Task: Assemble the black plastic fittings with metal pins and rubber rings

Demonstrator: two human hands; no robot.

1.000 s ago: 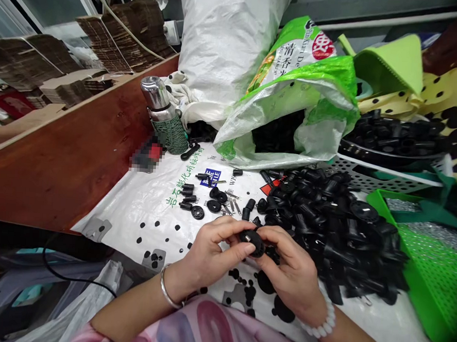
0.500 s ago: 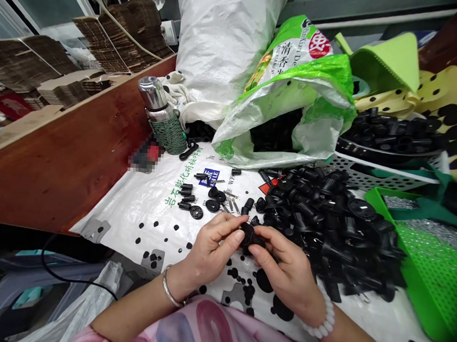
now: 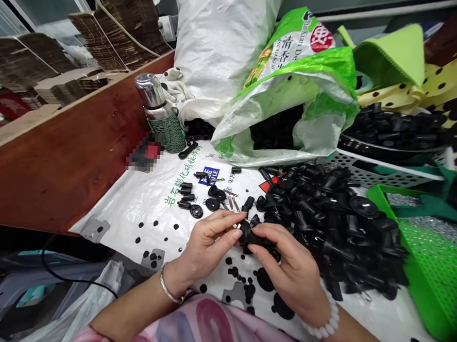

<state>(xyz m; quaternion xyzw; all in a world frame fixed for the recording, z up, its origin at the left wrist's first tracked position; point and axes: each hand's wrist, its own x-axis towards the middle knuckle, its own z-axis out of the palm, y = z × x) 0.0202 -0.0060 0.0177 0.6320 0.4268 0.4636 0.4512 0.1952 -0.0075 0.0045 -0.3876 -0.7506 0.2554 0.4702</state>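
Observation:
Between my two hands is a small black plastic part [image 3: 252, 239], mostly covered by my fingers. My left hand [image 3: 210, 242] pinches its left end, where a small shiny spot shows at the fingertips. My right hand [image 3: 290, 260] is closed around the right end with thumb and fingers. Just beyond my fingertips lie a black plastic tube [image 3: 248, 203], several thin metal strips [image 3: 232, 205] and black discs [image 3: 212, 204]. A big heap of black plastic parts [image 3: 326, 213] spreads right beside my right hand.
A green perforated tray [image 3: 434, 287] with small metal pieces stands at the right. Behind the heap are an open green-and-white bag [image 3: 230, 135] and a pan of black parts [image 3: 350, 144]. A thermos [image 3: 164, 120] stands by the wooden board [image 3: 79, 146] at the left.
My left hand has shifted slightly left, its fingers straighter over the part's end. The black part has turned a little in my grip, and a shiny spot now shows. The view has tilted slightly.

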